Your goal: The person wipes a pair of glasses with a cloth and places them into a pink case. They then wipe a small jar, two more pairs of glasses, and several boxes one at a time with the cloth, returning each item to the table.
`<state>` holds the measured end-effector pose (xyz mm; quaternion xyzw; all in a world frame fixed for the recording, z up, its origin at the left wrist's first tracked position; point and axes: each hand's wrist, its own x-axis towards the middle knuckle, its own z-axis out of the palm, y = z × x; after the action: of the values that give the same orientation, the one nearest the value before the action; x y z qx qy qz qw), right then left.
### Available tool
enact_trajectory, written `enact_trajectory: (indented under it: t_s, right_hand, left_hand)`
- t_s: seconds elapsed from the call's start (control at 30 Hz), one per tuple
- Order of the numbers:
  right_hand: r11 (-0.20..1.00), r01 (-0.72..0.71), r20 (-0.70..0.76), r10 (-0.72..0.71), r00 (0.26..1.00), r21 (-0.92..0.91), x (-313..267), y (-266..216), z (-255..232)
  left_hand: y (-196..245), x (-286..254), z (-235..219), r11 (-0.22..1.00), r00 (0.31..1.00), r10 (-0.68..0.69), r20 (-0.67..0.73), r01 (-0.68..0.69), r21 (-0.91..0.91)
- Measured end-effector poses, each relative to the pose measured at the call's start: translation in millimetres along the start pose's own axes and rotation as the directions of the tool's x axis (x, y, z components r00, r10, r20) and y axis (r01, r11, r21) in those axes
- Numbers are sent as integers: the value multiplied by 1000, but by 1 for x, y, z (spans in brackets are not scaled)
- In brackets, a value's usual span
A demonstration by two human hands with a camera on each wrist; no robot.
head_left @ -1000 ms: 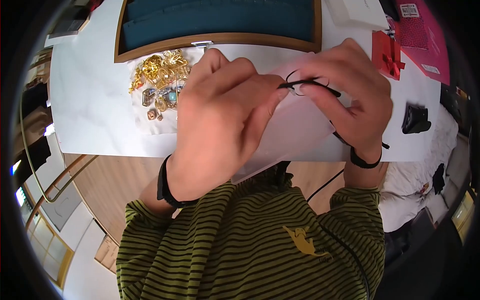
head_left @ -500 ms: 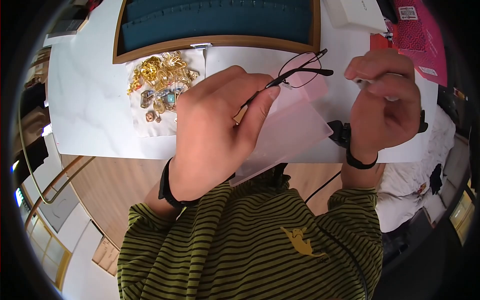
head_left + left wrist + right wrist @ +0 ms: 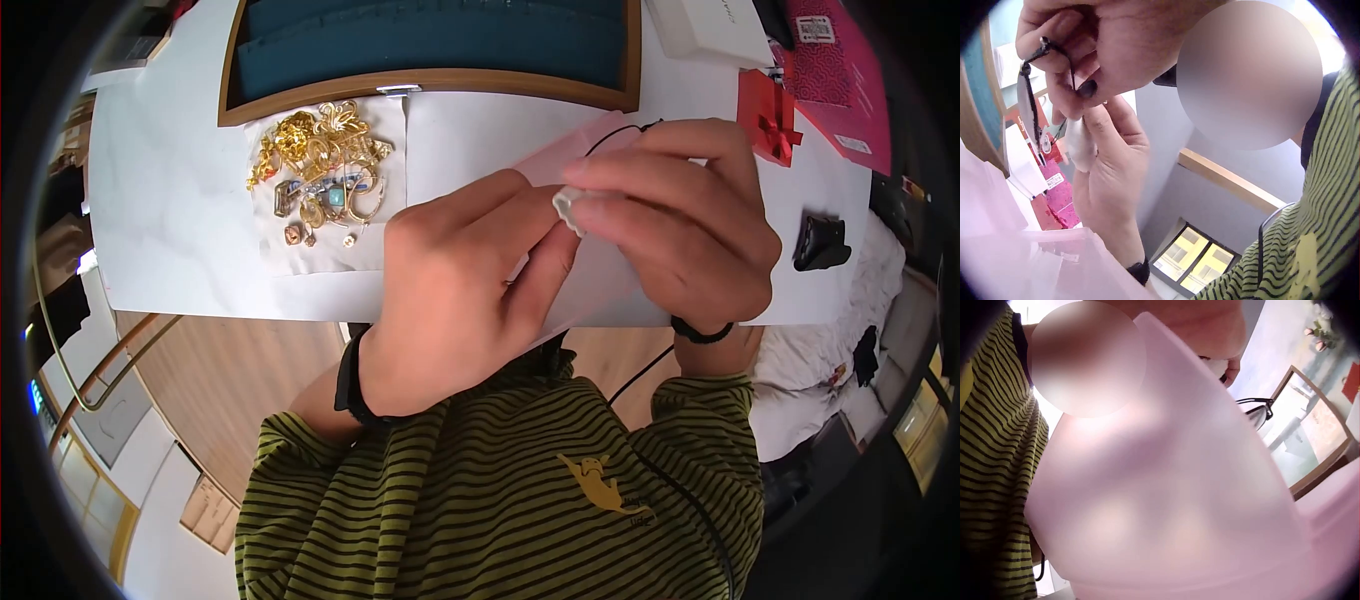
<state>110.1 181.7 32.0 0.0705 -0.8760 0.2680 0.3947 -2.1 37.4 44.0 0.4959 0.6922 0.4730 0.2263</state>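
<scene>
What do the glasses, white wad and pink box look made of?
Glasses: probably dark-coated metal, judging by thin rims. White wad: matte, cloth or tissue; it bunches in soft folds. Pink box: likely frosted plastic, smooth, translucent, with hazy shapes showing through.

My head view faces down over the desk's near edge (image 3: 230, 310); both wrist views, close in, look up. All share my shirt (image 3: 500, 490).
</scene>
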Motion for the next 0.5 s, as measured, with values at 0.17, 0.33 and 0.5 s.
enact_trajectory:
  t_s: [0.17, 0.33, 0.5]
  right_hand:
    - [994, -33, 5, 34, 999, -100, 2, 0, -6]
    - [998, -26, -21, 25, 999, -65, -1, 1, 2]
    - [998, -66, 49, 66, 997, -7, 0, 3, 1]
  left_hand:
    - [0, -1, 1, 1000, 998, 3, -67, -2, 8]
    - [-3, 0, -6, 997, 997, 51, -62, -47, 53]
    - [-7, -3, -8, 997, 998, 44, -41, -41, 71]
